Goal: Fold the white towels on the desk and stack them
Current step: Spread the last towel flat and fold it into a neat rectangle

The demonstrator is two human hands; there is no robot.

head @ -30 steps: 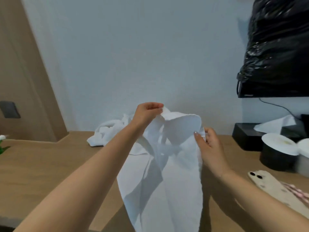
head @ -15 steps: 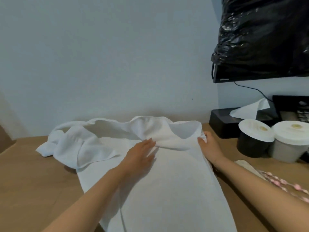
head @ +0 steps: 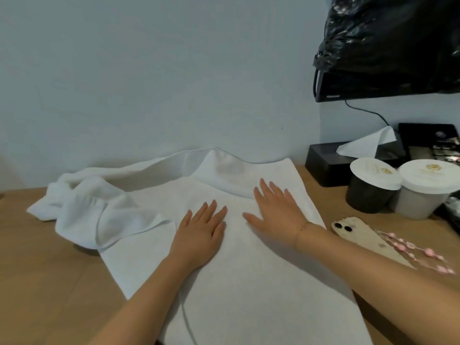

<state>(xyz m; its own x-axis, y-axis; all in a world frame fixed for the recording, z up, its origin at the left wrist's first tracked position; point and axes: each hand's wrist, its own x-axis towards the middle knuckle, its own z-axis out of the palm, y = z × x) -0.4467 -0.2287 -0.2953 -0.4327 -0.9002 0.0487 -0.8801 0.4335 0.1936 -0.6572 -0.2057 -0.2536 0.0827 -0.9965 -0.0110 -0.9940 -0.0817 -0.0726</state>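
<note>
A white towel (head: 249, 282) lies spread flat on the wooden desk (head: 44, 282), running from the wall toward me. My left hand (head: 201, 230) rests flat on its middle, fingers straight. My right hand (head: 276, 210) lies flat just to the right of it, fingers spread, fingertips at the far folded-over part of the towel. A second white towel (head: 94, 207) lies crumpled at the left, overlapping the flat towel's far left corner.
To the right lie a phone (head: 361, 235) with a pink bead strap (head: 418, 250), two lidded cups (head: 373, 185) and a black tissue box (head: 328, 163). A black bag-covered screen (head: 388, 46) hangs on the wall above. Bare desk shows at the left.
The towel, held up in both hands a second ago, now lies flat on the desk. Both hands let go of its far edge and now press flat on it.
</note>
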